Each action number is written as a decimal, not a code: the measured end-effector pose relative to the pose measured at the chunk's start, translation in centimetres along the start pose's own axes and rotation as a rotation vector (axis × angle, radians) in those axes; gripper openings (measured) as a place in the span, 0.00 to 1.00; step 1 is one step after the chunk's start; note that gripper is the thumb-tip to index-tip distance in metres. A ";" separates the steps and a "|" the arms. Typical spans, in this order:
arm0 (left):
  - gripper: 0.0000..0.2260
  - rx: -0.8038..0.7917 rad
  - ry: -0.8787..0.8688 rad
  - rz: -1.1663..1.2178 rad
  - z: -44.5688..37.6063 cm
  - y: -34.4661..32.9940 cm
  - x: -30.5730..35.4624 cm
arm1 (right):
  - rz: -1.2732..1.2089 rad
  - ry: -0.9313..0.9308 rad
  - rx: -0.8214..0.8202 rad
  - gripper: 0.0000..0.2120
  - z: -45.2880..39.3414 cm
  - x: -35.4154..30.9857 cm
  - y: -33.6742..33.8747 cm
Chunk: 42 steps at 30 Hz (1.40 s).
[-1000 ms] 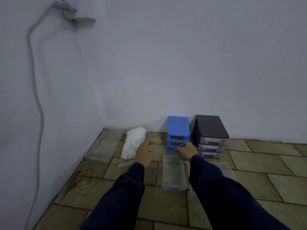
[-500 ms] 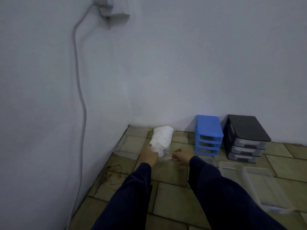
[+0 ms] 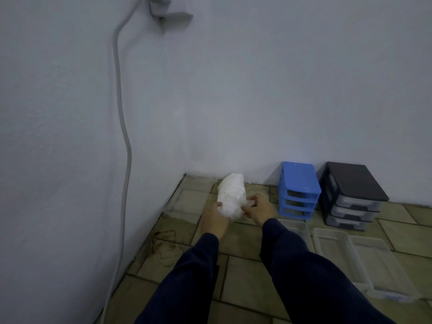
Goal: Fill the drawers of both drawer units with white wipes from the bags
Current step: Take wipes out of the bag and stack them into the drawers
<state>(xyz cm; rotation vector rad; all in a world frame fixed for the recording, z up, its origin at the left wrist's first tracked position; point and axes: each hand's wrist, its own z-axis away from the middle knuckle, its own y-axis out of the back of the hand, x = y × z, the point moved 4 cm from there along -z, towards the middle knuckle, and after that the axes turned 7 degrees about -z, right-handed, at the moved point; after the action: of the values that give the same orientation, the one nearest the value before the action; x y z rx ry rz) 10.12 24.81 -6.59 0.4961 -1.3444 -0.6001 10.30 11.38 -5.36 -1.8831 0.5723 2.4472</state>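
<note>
A clear plastic bag stuffed with white wipes [image 3: 231,195] is lifted off the tiled floor near the room's corner. My left hand [image 3: 214,219] grips its lower left edge and my right hand [image 3: 259,208] pinches its right edge. To the right, a blue drawer unit [image 3: 297,183] stands against the wall with its three slots empty. Beside it a black drawer unit [image 3: 353,190] holds three clear drawers. Three clear drawers [image 3: 364,260] lie pulled out on the floor in front of the units.
An empty clear bag [image 3: 180,210] lies flat on the tiles by the left wall. A grey cable [image 3: 126,146] runs down that wall from a fitting near the top. Walls close the space on the left and at the back.
Both hands left the blue unit's drawer, reached left to the bag of wipes, took hold of it and raised it off the floor. The view has swung left.
</note>
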 end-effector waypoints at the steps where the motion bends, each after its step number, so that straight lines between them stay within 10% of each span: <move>1: 0.24 0.010 -0.017 -0.005 0.2 0.0 0.3 | -0.015 0.030 0.033 0.16 0.2 -0.3 0.6; 10: 0.23 0.230 -0.158 -0.343 3.9 2.7 3.7 | -0.285 0.262 0.046 0.16 3.4 -3.6 4.4; 21: 0.02 0.282 -0.646 0.098 7.1 5.0 8.4 | -0.478 0.361 -0.096 0.18 6.6 -7.7 6.5; 33: 0.05 0.613 -0.614 0.260 11.4 4.2 7.8 | -0.558 0.424 -0.197 0.05 10.0 -6.4 4.9; 42: 0.04 0.504 -0.409 0.429 13.4 0.5 4.3 | -0.477 0.371 -0.185 0.04 11.6 -1.6 3.7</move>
<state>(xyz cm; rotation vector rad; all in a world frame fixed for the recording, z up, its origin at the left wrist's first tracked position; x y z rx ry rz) -2.54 22.45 -0.87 0.4789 -1.9413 0.0073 -0.93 11.58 -0.33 -2.2371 -0.1133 1.9199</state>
